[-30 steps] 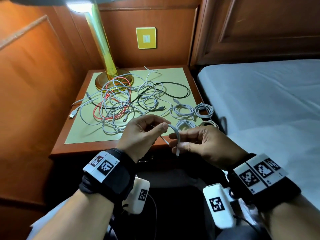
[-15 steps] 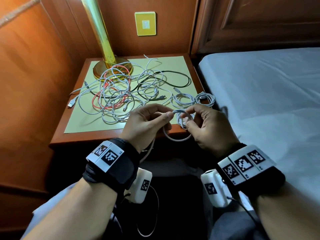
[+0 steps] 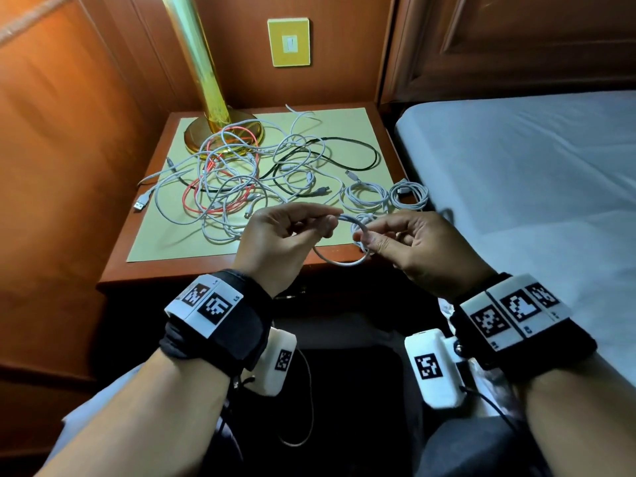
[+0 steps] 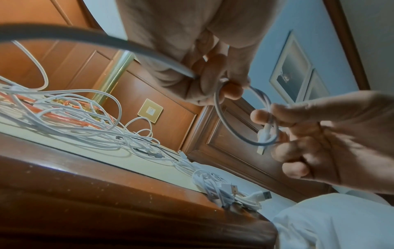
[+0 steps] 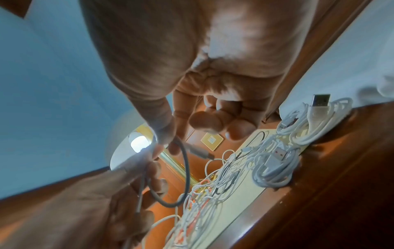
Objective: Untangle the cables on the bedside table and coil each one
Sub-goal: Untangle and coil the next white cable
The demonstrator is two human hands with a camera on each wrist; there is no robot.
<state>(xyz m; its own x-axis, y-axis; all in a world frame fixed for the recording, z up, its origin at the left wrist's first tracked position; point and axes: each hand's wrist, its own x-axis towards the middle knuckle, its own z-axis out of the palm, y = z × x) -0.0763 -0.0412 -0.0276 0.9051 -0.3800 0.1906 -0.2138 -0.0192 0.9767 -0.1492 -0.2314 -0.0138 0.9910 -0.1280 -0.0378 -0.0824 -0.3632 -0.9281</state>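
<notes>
A white cable (image 3: 339, 262) is bent into a round loop in the air above the front edge of the bedside table (image 3: 206, 271). My left hand (image 3: 330, 219) pinches the loop's left side between thumb and forefinger. My right hand (image 3: 364, 239) pinches its right side, and the left wrist view shows the cable's plug (image 4: 263, 138) held there in the fingers. The cable's tail hangs down past my left wrist. A tangle of white, red and black cables (image 3: 247, 180) covers the middle of the table. Three coiled white cables (image 3: 365, 198) lie at the front right.
A brass lamp base (image 3: 223, 132) stands at the table's back left, with cables draped over it. A pale green mat (image 3: 161, 242) covers the tabletop. A bed (image 3: 516, 173) adjoins the table on the right. Wood panelling with a wall switch (image 3: 289, 41) closes the left and back.
The short bend of cable between my hands has become a full round loop. My right hand shifted its grip on it. The tangle on the table has not moved.
</notes>
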